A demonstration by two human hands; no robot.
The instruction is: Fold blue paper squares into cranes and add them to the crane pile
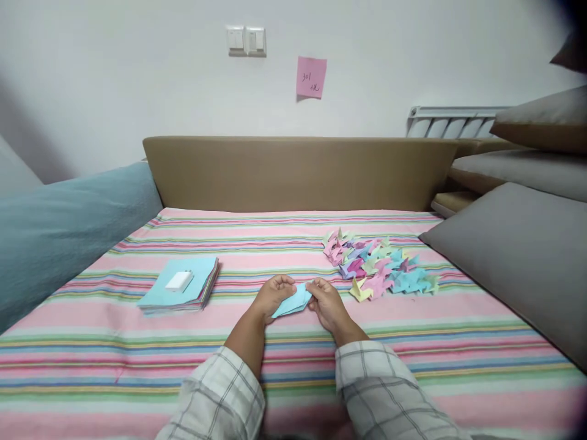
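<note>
Between my two hands is a folded piece of light blue origami paper [293, 301], held a little above the striped cloth. My left hand [274, 297] pinches its left side, with the thumb along the upper edge. The fingers of my right hand [325, 300] are closed on its right corner. Several folded paper cranes [378, 266] in pink, yellow, blue, purple and green lie in a cluster beyond my right hand. Off to the left sits a stack of square coloured paper [181, 284], light blue on top, with a small white charger plug [179, 281] resting on it.
A pink, green and blue striped cloth [257, 379] covers the surface. Grey cushions [527, 263] are piled on the right, and a blue-grey cushioned side [77, 226] borders the left. A brown padded board [298, 174] stands at the back before a white wall.
</note>
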